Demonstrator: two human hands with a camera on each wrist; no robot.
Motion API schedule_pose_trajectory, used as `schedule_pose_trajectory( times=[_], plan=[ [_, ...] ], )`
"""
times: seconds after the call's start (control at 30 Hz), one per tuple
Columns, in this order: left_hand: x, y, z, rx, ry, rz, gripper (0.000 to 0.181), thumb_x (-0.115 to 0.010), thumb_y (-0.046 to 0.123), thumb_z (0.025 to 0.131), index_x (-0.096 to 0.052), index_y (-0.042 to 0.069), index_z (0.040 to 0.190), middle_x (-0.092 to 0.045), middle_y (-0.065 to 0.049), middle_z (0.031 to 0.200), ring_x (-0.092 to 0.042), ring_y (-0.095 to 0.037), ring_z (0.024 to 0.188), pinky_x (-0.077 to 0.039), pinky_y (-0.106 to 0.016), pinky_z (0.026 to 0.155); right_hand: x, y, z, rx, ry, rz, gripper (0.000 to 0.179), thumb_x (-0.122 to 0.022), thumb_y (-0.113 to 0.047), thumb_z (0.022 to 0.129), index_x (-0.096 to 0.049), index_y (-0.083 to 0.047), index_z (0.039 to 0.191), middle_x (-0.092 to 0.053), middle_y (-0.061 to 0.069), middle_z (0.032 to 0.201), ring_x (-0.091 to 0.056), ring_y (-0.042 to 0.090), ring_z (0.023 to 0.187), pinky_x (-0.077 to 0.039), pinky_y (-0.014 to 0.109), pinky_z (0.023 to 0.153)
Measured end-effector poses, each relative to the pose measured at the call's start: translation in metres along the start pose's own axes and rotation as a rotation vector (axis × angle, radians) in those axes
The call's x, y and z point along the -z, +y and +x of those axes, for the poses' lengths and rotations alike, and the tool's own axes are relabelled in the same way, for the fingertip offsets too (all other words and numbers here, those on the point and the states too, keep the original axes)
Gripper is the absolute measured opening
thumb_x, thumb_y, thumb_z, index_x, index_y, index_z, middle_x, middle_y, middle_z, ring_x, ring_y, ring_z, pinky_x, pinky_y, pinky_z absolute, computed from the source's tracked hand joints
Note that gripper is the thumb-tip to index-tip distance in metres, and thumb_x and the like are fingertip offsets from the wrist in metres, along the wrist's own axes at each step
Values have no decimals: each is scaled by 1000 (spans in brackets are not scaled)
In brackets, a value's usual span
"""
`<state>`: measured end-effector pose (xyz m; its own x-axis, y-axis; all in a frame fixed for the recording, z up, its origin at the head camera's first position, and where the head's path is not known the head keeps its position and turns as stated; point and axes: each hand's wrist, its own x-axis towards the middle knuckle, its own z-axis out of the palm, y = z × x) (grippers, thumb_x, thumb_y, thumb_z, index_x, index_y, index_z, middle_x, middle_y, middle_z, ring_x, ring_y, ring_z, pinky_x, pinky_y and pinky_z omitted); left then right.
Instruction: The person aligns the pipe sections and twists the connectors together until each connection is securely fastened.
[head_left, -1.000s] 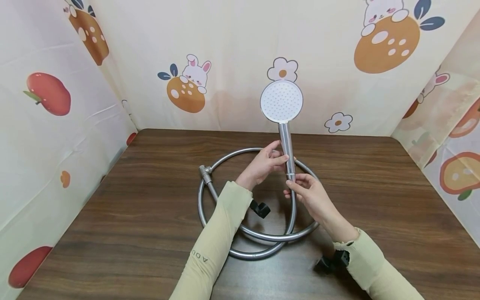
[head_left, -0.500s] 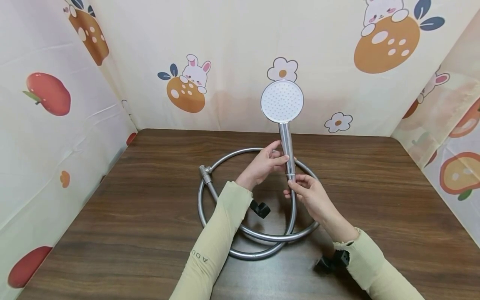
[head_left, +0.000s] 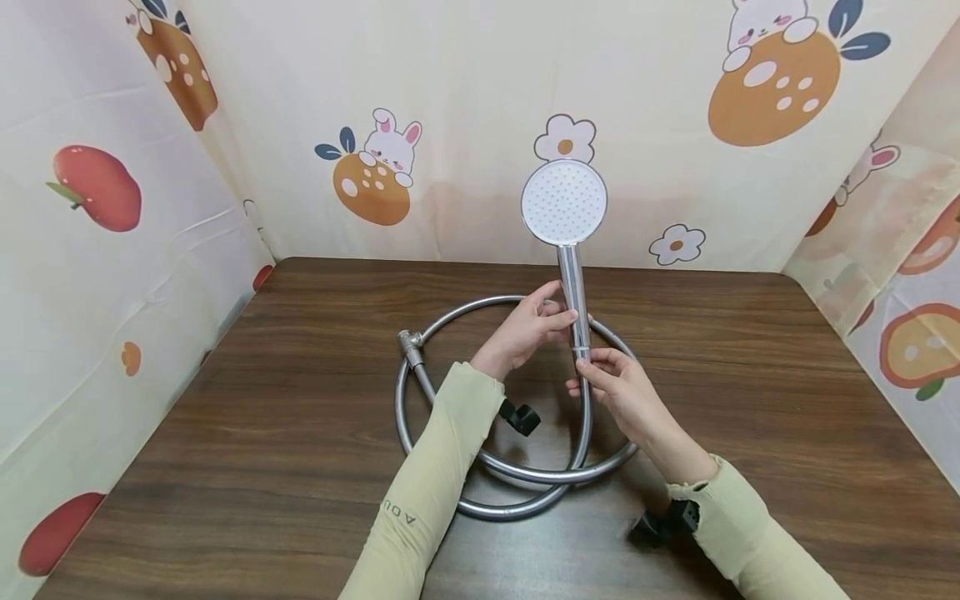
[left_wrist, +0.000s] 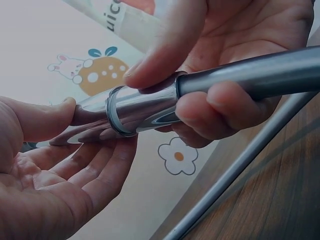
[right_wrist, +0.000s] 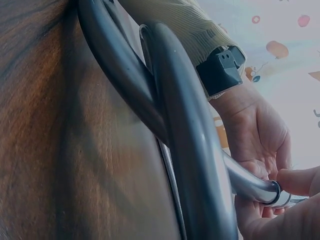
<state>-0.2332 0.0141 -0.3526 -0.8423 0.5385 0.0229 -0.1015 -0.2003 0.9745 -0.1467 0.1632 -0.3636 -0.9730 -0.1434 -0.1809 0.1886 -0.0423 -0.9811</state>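
Observation:
A chrome handheld shower head (head_left: 564,202) with a round white spray face stands upright above the table in the head view. My left hand (head_left: 531,327) grips its handle (head_left: 572,283) from the left, thumb in front. Just below, my right hand (head_left: 622,393) pinches the metal end nut (left_wrist: 150,107) of the grey shower hose (head_left: 525,475) between thumb and fingers. In the left wrist view the nut meets the handle's end, with a pale ring (left_wrist: 114,112) showing at the joint. How far the nut is screwed on cannot be told.
The hose lies in loose loops on the brown wooden table (head_left: 247,467), below both forearms. Its other end, an angled metal fitting (head_left: 411,346), rests at the left of the coil. Patterned curtains (head_left: 480,100) stand behind and at both sides. Black wrist cameras (head_left: 521,418) sit on both wrists.
My right thumb has shifted very slightly on the nut, and the shower head has moved a touch to the right. The left hand stays where it was.

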Motion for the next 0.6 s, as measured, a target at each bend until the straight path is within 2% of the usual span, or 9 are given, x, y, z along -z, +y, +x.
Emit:
schedule_pose_trajectory(
  times=[0.13, 0.37, 0.6],
  plan=[
    [0, 0, 0, -1, 2, -5, 51, -49, 2, 91, -31, 10, 139, -53, -33, 114, -61, -15, 77, -38, -54, 94, 0, 0, 1, -11, 14, 17, 33, -53, -13, 92, -37, 4, 114, -51, 3, 90, -63, 8, 70, -52, 24, 73],
    [0, -2, 1, -2, -2, -2, 52, -50, 2, 91, -30, 10, 139, -54, -33, 113, -61, -17, 78, -39, -53, 94, 0, 0, -1, -5, 17, 23, 34, -51, -10, 92, -35, 8, 115, -51, 2, 89, -63, 8, 70, -52, 24, 72],
    [0, -2, 1, 4, -1, 12, 51, -49, 3, 92, -31, 11, 139, -54, -32, 113, -61, -16, 79, -45, -45, 90, 0, -1, -1, 0, 6, 5, 35, -49, -10, 93, -35, 10, 117, -52, 1, 88, -63, 7, 70, -52, 23, 72]
  ],
)
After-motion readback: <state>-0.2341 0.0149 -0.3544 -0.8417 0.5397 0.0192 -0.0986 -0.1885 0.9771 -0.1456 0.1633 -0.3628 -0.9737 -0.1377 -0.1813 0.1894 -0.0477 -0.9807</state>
